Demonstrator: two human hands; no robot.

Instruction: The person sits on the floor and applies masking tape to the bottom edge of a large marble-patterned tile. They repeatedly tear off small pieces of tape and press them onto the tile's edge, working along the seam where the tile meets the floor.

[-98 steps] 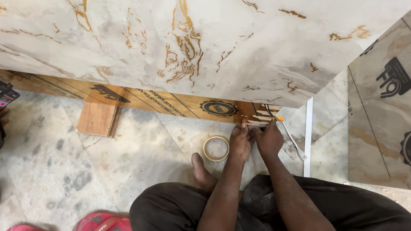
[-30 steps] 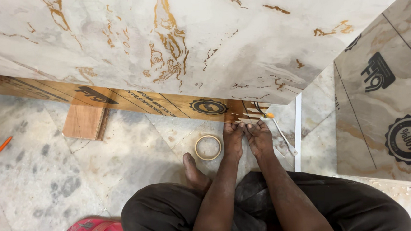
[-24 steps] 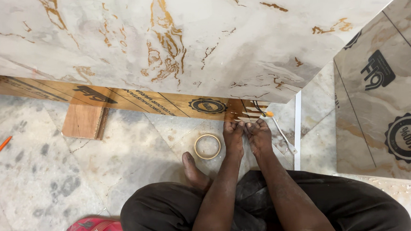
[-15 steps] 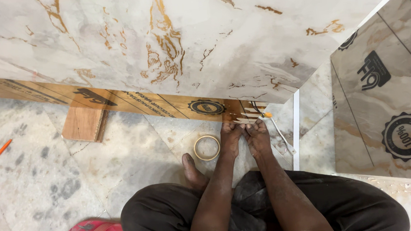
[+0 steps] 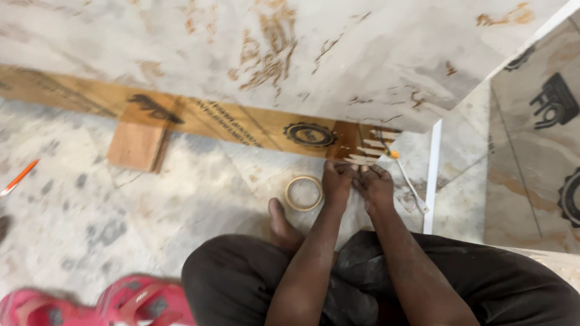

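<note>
Your view drifted slightly; hands unmoved. Left hand [image 5: 337, 180], right hand [image 5: 374, 181] side by side under marble slab [image 5: 337, 53] edge, beside tape roll [image 5: 304, 193] on floor [image 5: 72, 216]. Fingers' grip: cannot tell.

You are squatting on the floor [image 5: 72, 216], both hands, left hand [image 5: 337, 182], right hand [image 5: 374, 186], pressing by the plywood strip [image 5: 234, 119], tape roll [image 5: 304, 193] beside.

I count two hands [image 5: 355, 182], one tape roll [image 5: 304, 193], two pink sandals [image 5: 98, 314], one wooden block [image 5: 136, 145], one orange pencil [image 5: 19, 177].
</note>
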